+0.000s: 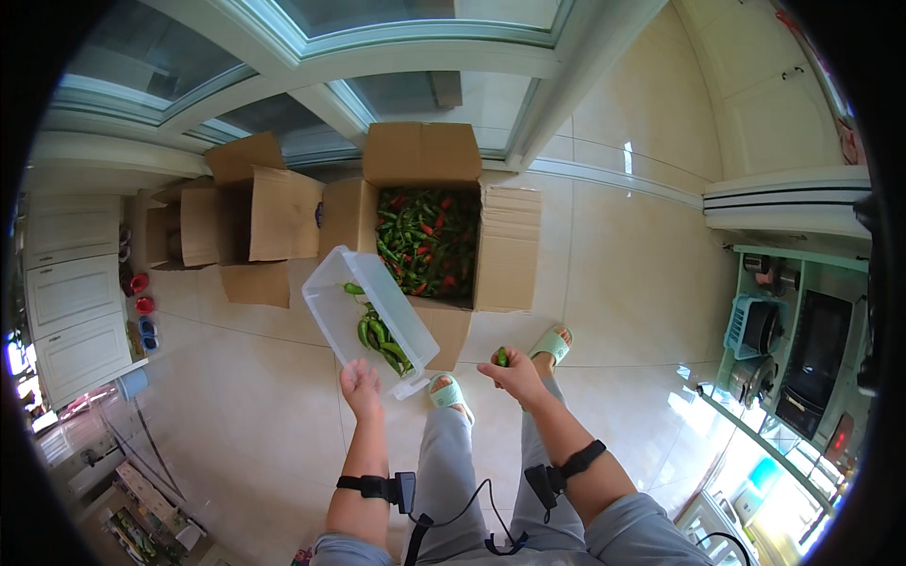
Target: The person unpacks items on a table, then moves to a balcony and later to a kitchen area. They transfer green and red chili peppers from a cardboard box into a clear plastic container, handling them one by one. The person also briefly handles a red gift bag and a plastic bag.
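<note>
My right hand (515, 373) grips a green chili pepper (502, 357), whose end shows above the curled fingers, over the floor by my right foot. My left hand (362, 389) is at the near left edge of a translucent plastic bin (333, 311); whether its fingers grip that edge cannot be told. Inside the bin lie several green chili peppers (379, 331), mostly along its right side. The bin sits at a slant, overlapping the near left corner of an open cardboard box (508, 247). Green and red chili peppers (417, 237) fill this box.
Another open cardboard box (283, 219) stands to the left. Behind both boxes rises a glazed sliding door (439, 60). My feet wear green slippers (552, 344) on the tiled floor (637, 283). A green shelf rack (796, 283) with cookware is at the right, white cabinets (78, 301) at the left.
</note>
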`<state>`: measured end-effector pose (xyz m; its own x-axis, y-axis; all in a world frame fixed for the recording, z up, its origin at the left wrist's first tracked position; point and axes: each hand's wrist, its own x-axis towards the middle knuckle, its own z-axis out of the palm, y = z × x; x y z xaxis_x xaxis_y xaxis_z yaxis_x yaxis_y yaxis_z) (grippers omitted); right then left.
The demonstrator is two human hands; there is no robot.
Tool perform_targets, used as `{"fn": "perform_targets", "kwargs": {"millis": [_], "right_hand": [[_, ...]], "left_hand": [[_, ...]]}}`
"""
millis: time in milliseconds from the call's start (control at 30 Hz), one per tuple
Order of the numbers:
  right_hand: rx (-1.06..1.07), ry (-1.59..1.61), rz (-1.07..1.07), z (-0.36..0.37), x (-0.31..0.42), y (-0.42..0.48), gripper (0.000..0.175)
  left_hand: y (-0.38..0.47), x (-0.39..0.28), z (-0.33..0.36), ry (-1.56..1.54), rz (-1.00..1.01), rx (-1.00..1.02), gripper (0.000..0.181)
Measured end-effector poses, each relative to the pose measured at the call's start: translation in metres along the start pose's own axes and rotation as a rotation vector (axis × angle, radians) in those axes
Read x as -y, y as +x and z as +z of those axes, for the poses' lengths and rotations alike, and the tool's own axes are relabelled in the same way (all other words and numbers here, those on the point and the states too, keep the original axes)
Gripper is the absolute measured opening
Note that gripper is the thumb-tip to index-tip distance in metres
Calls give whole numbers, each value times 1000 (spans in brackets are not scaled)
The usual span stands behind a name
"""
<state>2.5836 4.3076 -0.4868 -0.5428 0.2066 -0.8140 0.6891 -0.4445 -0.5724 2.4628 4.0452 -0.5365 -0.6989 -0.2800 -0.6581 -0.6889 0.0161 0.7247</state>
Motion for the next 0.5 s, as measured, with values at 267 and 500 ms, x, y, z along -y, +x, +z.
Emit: {"fn": "perform_targets", "kwargs": {"millis": [267, 500], "right_hand": [[21, 61, 34, 27, -2, 28, 23], [-81, 131, 99, 13, -32, 37, 19]], "left_hand": [[104, -14, 24, 81, 215, 48, 36], [168, -51, 49, 168, 279, 24, 33]]}}
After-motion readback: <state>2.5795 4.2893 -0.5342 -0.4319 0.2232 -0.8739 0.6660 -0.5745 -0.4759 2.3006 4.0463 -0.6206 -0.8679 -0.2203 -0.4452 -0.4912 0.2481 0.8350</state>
